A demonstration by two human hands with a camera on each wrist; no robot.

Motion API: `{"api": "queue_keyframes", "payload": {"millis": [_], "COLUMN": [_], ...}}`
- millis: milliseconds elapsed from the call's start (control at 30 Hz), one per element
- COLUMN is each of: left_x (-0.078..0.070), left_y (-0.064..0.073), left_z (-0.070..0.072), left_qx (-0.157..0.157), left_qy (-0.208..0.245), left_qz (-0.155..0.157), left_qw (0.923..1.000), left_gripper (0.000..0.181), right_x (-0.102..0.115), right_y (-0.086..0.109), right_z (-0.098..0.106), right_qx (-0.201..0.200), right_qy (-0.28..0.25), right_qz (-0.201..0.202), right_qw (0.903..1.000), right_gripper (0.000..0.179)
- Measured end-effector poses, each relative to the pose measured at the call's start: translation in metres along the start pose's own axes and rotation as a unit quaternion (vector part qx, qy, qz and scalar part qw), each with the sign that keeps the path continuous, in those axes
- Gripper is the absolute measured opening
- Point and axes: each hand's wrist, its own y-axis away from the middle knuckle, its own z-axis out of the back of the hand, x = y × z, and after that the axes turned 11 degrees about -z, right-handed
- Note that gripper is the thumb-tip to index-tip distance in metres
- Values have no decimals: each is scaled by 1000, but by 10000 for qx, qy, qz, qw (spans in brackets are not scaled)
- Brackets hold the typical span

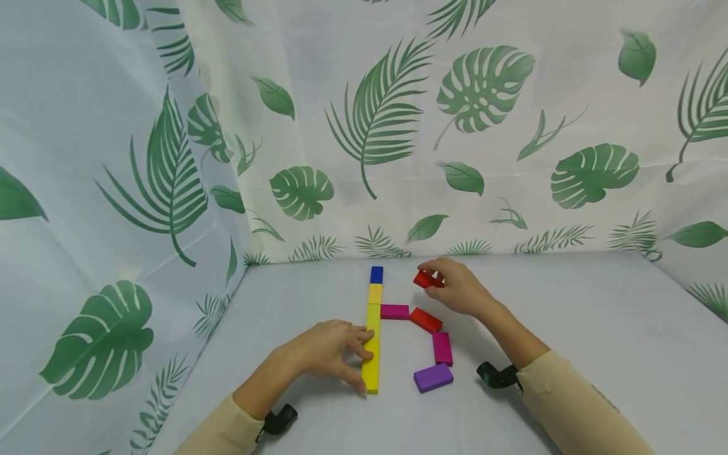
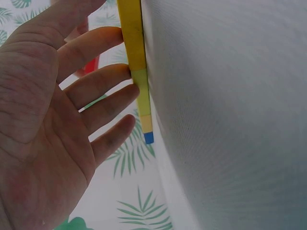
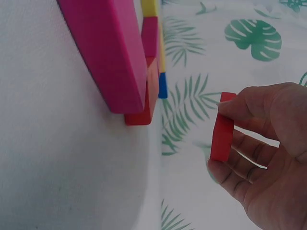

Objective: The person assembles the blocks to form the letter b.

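Note:
A straight column of yellow blocks point(image 1: 372, 378) lies on the table, topped by a blue block point(image 1: 376, 275) at its far end. My left hand point(image 1: 324, 351) rests along its left side, fingers extended and loosely bent, with fingertips at the yellow edge. Between thumb and fingertips, my right hand point(image 1: 463, 291) pinches a red block point(image 3: 222, 134), held above the table right of the blue one. From the column, a curve runs right and toward me: a magenta block point(image 1: 395, 311), a second red block point(image 1: 425, 320), another magenta block point(image 1: 442, 349) and a purple block point(image 1: 433, 378).
The white table point(image 1: 307, 291) meets a leaf-printed curtain point(image 1: 352, 215) at its back edge, and more of it hangs along the left. A black wrist camera point(image 1: 280, 419) sits at the left sleeve, another black camera point(image 1: 496, 375) at the right.

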Motion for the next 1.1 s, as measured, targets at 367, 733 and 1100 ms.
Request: {"api": "queue_keyframes", "payload": {"millis": [367, 733, 1100], "left_x": [2, 3, 3], "left_y": [-1, -1, 0], "left_z": [-1, -2, -2], "left_qx": [9, -5, -38], "left_qy": [3, -93, -13], "left_qz": [-25, -3, -31], "left_qw": [10000, 10000, 10000], "left_gripper": [64, 64, 64], "right_x": [18, 32, 41], "right_y": [6, 12, 17], "right_z": [0, -2, -5], "right_qx": [376, 729, 996], "right_qy": [-63, -65, -43], "right_qz": [180, 355, 599], "right_qw": [9991, 9967, 9932], "right_gripper": [45, 47, 43]}}
